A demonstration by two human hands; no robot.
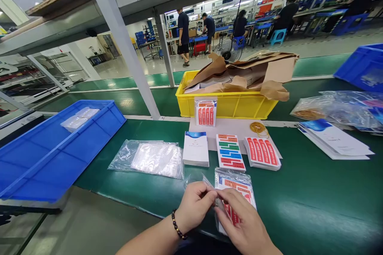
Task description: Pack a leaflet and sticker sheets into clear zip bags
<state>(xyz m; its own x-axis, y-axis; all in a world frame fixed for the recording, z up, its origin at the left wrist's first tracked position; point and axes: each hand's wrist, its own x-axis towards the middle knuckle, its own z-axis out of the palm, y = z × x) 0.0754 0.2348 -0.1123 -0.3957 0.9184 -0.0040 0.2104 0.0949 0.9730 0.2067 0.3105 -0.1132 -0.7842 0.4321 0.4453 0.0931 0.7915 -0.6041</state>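
My left hand, with a beaded bracelet on its wrist, pinches a clear plastic bag. The fingers of my right hand meet it there and grip the same bag. Just beneath my right hand lies a filled clear bag with orange and red label sheets inside, partly covered by the hand. Beyond my hands stand a stack of white booklets, a stack of coloured label sheets and a stack of red label sheets. Left of these lies a pile of clear bags.
A yellow crate with brown paper stands behind, a filled bag leaning on it. Rubber bands lie nearby. A blue bin is at left. At right are booklets, plastic bags and another blue bin.
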